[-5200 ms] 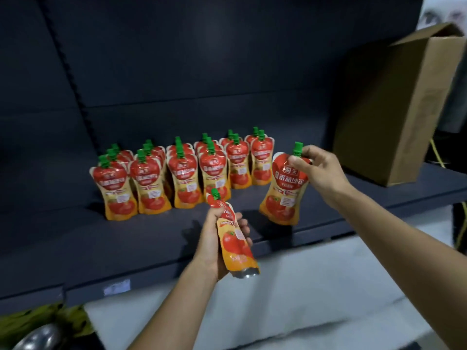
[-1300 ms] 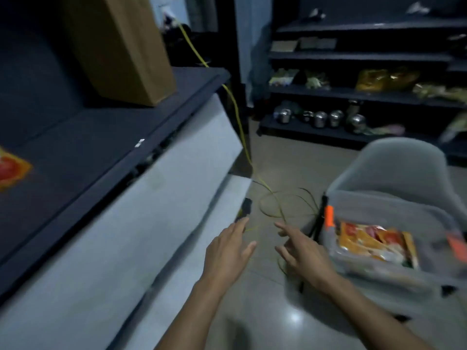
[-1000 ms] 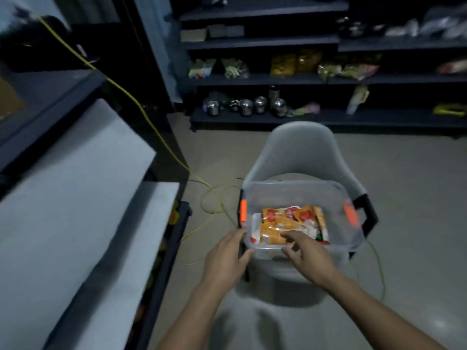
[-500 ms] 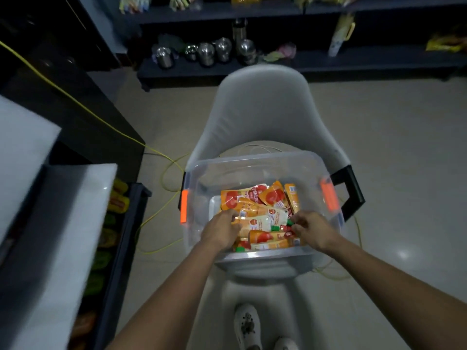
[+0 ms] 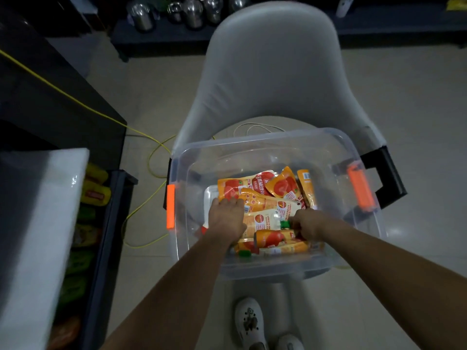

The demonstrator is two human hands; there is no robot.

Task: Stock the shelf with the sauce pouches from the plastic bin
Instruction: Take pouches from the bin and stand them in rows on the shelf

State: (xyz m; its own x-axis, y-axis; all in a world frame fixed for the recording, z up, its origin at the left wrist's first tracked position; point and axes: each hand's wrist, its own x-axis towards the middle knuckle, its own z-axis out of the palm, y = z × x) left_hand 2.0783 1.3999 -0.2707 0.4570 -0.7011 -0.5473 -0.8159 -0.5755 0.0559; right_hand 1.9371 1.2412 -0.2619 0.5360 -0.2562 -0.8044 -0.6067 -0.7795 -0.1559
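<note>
A clear plastic bin [image 5: 267, 138] with orange latches sits on the seat of a white chair [image 5: 273, 72]. Several orange-and-red sauce pouches [image 5: 280, 185] with green caps lie in a loose heap on its floor. Both my hands are down inside the bin. My left hand [image 5: 227, 218] has its fingers curled over the left edge of a pouch [image 5: 265, 202]. My right hand [image 5: 307, 223] pinches the neck of a pale pouch [image 5: 265, 219] at its green cap [image 5: 285, 224]. The shelf with the stocked pouches is out of view.
A white-topped shelf unit [image 5: 38, 210] stands at the left, with coloured packets [image 5: 96, 193] on its low tier. A yellow cable [image 5: 141, 213] loops over the floor between it and the chair. Steel containers [image 5: 192, 8] line a far low shelf. My shoes [image 5: 249, 322] show below the bin.
I have turned from the shelf, where I held two pouches, to the bin on the chair. Both hands, then empty, went down into the bin and closed on pouches.
</note>
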